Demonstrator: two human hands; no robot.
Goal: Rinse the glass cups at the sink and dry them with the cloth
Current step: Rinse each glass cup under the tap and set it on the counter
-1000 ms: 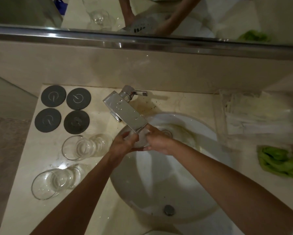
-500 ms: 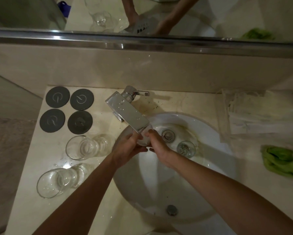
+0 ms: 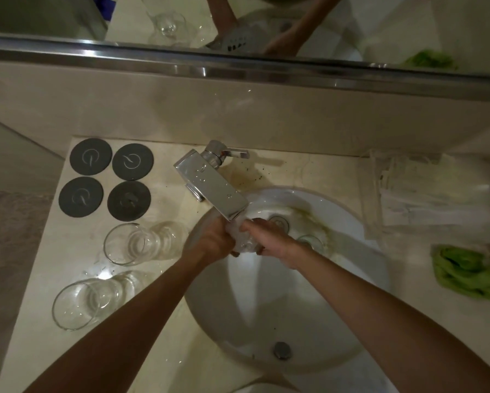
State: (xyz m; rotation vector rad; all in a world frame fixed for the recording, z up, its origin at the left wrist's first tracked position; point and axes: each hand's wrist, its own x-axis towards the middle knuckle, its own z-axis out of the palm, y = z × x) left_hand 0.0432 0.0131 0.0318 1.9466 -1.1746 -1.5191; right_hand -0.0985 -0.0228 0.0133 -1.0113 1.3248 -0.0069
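A clear glass cup (image 3: pixel 242 239) sits under the spout of the chrome tap (image 3: pixel 212 188), over the white sink (image 3: pixel 351 222). My left hand (image 3: pixel 212 242) grips the cup from the left. My right hand (image 3: pixel 266 236) holds it from the right, fingers curled on its rim. Two more glass cups (image 3: pixel 141 243) (image 3: pixel 87 302) lie on their sides on the counter left of the sink. The green cloth (image 3: pixel 468 270) lies crumpled on the counter at the right.
Several dark round coasters (image 3: pixel 110 180) lie at the counter's back left. A clear plastic tray (image 3: pixel 425 194) with packets stands at the back right. A mirror with a metal rail (image 3: pixel 238 72) runs above. The drain plug (image 3: pixel 282 350) is near the sink's front.
Both hands stay at the tap with the cup; the right hand has shifted slightly on the cup. The view has moved a little.
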